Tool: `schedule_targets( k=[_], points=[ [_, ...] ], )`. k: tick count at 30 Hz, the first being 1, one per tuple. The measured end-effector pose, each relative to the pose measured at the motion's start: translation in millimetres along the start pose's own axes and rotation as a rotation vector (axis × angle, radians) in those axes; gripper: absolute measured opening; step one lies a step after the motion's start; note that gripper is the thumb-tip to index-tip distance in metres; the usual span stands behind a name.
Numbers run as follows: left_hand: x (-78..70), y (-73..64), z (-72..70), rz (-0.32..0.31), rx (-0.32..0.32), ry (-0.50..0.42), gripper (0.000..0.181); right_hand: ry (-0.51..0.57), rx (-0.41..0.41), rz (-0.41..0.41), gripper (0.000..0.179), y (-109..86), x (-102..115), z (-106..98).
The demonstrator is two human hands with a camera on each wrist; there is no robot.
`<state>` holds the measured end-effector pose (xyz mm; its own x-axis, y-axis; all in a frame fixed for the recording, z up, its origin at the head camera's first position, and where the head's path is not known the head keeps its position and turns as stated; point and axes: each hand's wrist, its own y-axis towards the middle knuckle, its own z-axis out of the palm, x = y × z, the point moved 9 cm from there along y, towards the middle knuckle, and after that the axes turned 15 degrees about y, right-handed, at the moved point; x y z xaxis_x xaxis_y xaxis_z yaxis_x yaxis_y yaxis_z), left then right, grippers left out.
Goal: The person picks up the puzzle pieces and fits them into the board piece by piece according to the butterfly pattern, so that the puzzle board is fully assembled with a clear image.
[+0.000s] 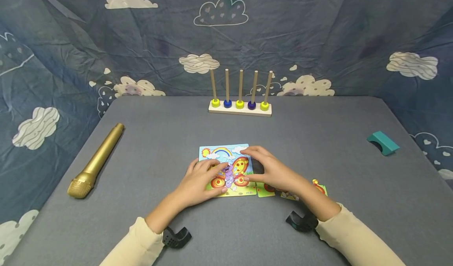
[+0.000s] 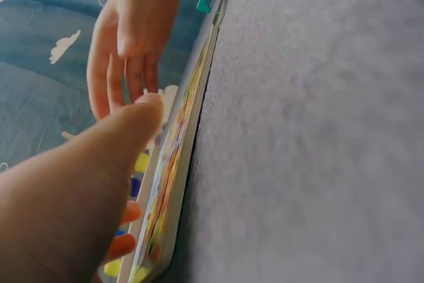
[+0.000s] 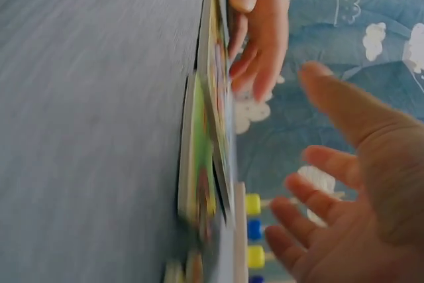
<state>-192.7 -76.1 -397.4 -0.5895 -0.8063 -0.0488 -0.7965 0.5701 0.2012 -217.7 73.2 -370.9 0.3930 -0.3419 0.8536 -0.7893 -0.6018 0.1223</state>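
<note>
A square picture puzzle (image 1: 230,191) with a butterfly, a rainbow and a sun lies flat on the grey table. My left hand (image 1: 199,181) spreads over its left part, thumb near the front edge and fingers over the picture. Above the right edge, my right hand (image 1: 274,173) has its thumb and fingers apart, nothing held between them. The right wrist view shows that hand (image 3: 358,183) with its fingers spread. Just right of the board lies a green puzzle piece (image 1: 263,191), partly beneath the right hand. More pieces (image 1: 322,188) lie under and beyond the right forearm, partly hidden.
Behind the puzzle stands a wooden peg rack (image 1: 240,110) with yellow and blue rings on upright pegs. A gold microphone (image 1: 97,162) lies at left. A teal arched block (image 1: 383,143) is at far right. A cloud-patterned cloth (image 1: 170,42) hangs behind the table.
</note>
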Motion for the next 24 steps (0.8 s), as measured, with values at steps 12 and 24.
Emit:
schedule_targets(
  k=[12,24],
  points=[
    [29.3,-33.3,-18.5,-0.123,-0.067,-0.093,0.075,-0.065,-0.075,-0.022,0.081,-44.0,-1.8,-26.8],
    [42.7,-43.5,-4.3,-0.129,0.014,-0.150,0.075,-0.129,0.032,0.046,0.072,-58.2,-25.6,-11.1]
  ],
)
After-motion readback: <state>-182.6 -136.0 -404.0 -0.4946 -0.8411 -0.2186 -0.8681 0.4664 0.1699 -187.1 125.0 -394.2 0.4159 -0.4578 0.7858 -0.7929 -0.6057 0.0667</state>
